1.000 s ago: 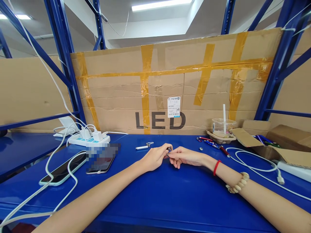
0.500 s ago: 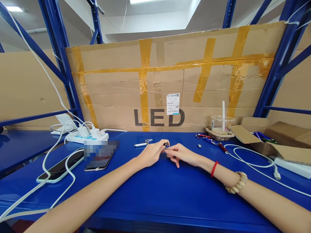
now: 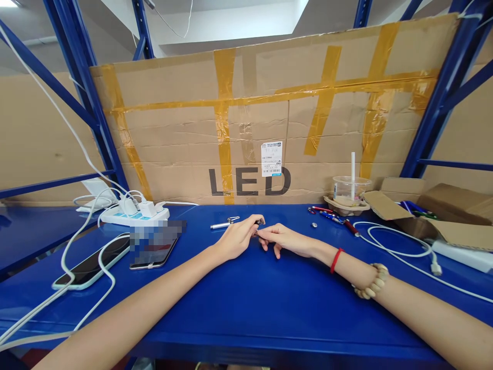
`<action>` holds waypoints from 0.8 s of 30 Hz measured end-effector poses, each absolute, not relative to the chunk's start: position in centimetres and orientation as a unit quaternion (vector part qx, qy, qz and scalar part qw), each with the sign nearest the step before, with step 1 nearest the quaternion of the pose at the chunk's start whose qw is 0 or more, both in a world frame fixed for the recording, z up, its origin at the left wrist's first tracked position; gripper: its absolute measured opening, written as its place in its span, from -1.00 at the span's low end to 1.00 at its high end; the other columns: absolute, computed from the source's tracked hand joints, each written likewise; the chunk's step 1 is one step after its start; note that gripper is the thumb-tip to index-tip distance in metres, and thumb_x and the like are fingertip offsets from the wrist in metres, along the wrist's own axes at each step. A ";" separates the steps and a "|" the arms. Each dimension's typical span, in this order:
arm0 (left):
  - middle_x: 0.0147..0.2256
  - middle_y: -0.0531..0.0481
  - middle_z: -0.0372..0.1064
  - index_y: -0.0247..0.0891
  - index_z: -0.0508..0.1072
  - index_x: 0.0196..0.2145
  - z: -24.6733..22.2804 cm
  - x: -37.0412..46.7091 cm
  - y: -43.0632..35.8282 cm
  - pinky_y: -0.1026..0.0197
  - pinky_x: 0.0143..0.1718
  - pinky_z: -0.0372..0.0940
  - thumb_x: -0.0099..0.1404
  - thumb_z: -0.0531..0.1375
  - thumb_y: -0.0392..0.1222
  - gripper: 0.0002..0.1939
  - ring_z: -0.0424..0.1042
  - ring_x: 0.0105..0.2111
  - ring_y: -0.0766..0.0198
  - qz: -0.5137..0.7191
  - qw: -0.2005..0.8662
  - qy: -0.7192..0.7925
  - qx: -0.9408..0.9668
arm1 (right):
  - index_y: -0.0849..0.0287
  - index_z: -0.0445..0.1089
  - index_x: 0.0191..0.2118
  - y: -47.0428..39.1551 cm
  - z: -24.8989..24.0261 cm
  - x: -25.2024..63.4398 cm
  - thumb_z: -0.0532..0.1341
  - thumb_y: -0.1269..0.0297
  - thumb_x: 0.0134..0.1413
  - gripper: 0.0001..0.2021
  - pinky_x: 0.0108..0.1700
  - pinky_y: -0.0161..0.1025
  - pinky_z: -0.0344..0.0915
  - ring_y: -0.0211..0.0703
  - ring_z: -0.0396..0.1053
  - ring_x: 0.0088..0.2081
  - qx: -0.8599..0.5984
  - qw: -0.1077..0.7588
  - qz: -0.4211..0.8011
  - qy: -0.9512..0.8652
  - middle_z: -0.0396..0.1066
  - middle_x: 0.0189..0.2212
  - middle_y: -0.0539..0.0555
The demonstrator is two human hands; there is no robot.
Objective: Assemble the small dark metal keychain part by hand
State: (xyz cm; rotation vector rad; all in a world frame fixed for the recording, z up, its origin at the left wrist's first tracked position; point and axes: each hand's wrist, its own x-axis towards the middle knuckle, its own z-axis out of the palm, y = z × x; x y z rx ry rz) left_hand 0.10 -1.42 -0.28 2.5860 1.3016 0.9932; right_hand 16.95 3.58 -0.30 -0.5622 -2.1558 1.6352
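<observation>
Above the middle of the blue table, my left hand has its fingers curled round a small dark, shiny piece that is mostly hidden. My right hand meets it from the right, thumb and forefinger pinched together at the left fingertips; whatever lies in that pinch is too small to name. Its other fingers hang loosely below. Just behind my left hand lies a silver pen part with a clip. A small round silver piece rests on the table to the right of my right hand.
At left are a phone, a second, partly blurred phone and a white power strip with cables. At right are several pens, a plastic cup, a white cable and an open cardboard box. Cardboard stands behind.
The whole view has shifted slightly. My hands stay together at the same place over the table, with the right fingers slightly lower against the left fingertips.
</observation>
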 end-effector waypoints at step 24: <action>-0.23 -0.07 0.30 -0.25 0.16 -0.11 0.3 1.1 -2.4 0.30 -0.24 0.19 0.31 -0.17 -0.28 -0.76 0.30 -0.27 0.31 0.297 0.045 0.357 0.884 | 0.35 0.33 -0.48 4.7 0.2 18.0 0.27 0.20 -0.14 -0.75 -0.60 -0.54 0.26 -0.42 0.34 -0.60 -0.182 0.112 0.670 -0.711 0.31 -0.58 -0.03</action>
